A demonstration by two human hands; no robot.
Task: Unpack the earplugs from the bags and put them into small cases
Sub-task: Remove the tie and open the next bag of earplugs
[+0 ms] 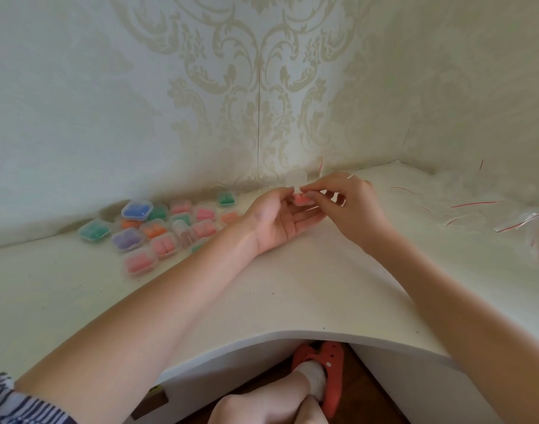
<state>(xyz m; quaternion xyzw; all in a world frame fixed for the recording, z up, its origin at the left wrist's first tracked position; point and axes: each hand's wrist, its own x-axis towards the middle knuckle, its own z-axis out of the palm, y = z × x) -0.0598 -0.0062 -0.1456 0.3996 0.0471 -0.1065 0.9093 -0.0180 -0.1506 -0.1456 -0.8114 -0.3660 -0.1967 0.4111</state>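
My left hand (277,220) lies palm up above the white table and holds a small clear case (296,182) whose lid stands open. Pink earplugs (300,199) sit in the case's lower half. My right hand (349,200) meets it from the right, fingertips pinching at the case over the earplugs. To the left, several filled clear cases (158,231) lie in a cluster with blue, green, purple, orange and pink earplugs inside.
Clear zip bags with red strips (525,223) lie scattered at the table's right end. The patterned wall (262,102) runs close behind the hands. The table's front edge (292,335) curves inward; below it a leg and a red shoe (329,371) show.
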